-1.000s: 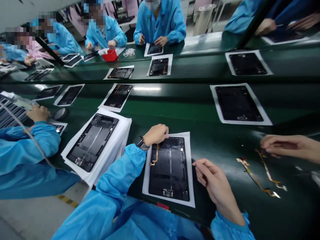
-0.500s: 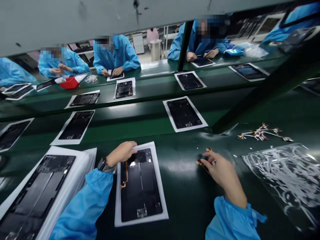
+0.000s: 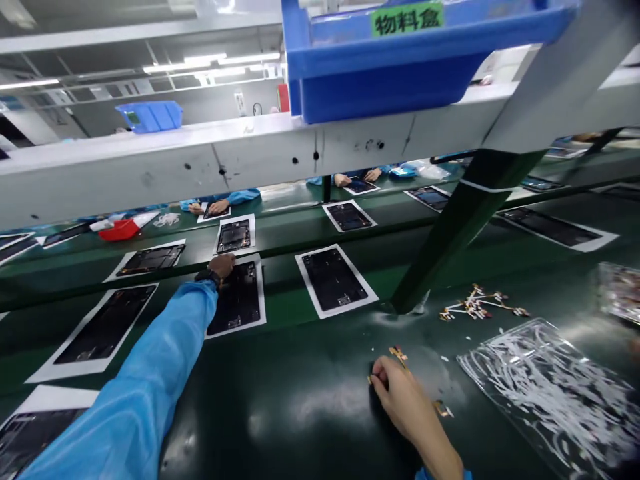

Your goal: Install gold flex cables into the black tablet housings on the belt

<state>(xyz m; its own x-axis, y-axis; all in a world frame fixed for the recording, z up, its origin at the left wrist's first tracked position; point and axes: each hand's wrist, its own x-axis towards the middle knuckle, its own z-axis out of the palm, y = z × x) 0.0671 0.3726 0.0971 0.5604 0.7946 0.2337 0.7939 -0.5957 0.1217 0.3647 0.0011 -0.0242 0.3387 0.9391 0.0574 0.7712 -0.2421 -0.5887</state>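
My left hand [image 3: 221, 265] reaches far forward, its fingers closed at the top left corner of a black tablet back cover [image 3: 243, 297] on a white sheet. That cover lies in the lane beyond the near table. Nearer to me, my right hand [image 3: 400, 397] rests low over the green table with thumb and fingers pinched. A small bit of orange flex cable shows at its fingertips; most is hidden. Another orange flex cable [image 3: 399, 355] lies just past the knuckles, and a small orange piece [image 3: 442, 408] sits beside the wrist.
A clear tray of white strips [image 3: 550, 393] stands at right, with a pile of flex cables [image 3: 480, 303] behind it. A green post [image 3: 445, 233] rises there. Overhead, a white beam [image 3: 250, 157] carries a blue bin [image 3: 380, 87]. Several covers line the lanes; co-workers' hands [image 3: 217, 207] work beyond.
My left hand has carried the tablet back cover on its sheet from the near table forward into the lane. My right hand stays low over the table. The view has tilted up.
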